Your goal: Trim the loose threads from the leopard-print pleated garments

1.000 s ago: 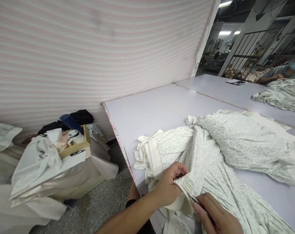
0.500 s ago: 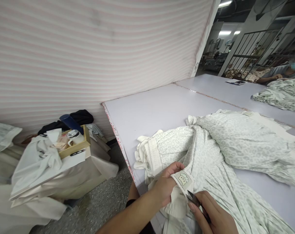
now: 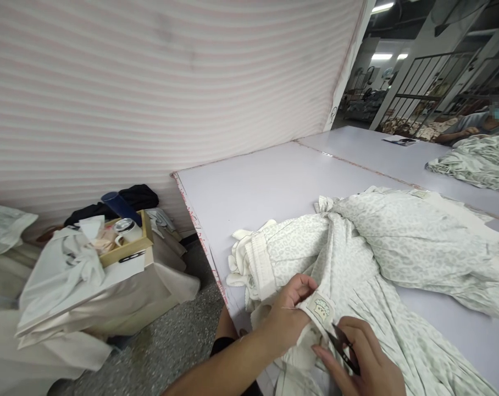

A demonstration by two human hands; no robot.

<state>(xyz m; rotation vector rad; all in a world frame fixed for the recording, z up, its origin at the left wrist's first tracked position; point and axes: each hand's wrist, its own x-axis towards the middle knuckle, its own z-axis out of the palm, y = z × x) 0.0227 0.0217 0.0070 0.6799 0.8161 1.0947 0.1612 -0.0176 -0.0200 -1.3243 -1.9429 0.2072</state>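
Note:
My left hand [image 3: 286,322] is closed on the cream edge of a pale garment [image 3: 352,272] with a grey-green leopard print, part of the hand tucked inside the band. A sewn-on patch [image 3: 320,309] with a small cartoon figure faces up beside its fingers. Black thread snips [image 3: 342,352] sit in my right hand [image 3: 369,360], their blades spread at the band just below the patch. Whether the tips touch a thread is too small to tell. More of the same printed garments [image 3: 431,242] lie heaped behind, one with a ribbed cuff [image 3: 261,264].
The pale table [image 3: 249,190] has a taped left edge. Left of it, a cloth-covered stand holds a wooden tray [image 3: 148,234] with a mug [image 3: 126,231] and a blue bottle [image 3: 120,206]. A masked person [image 3: 476,126] sits by another garment pile [image 3: 480,162]. Striped fabric [image 3: 171,82] hangs behind.
My left hand and the patched band have shifted slightly right. The snips have moved right with them, and their blades and handles now show more, spread wider.

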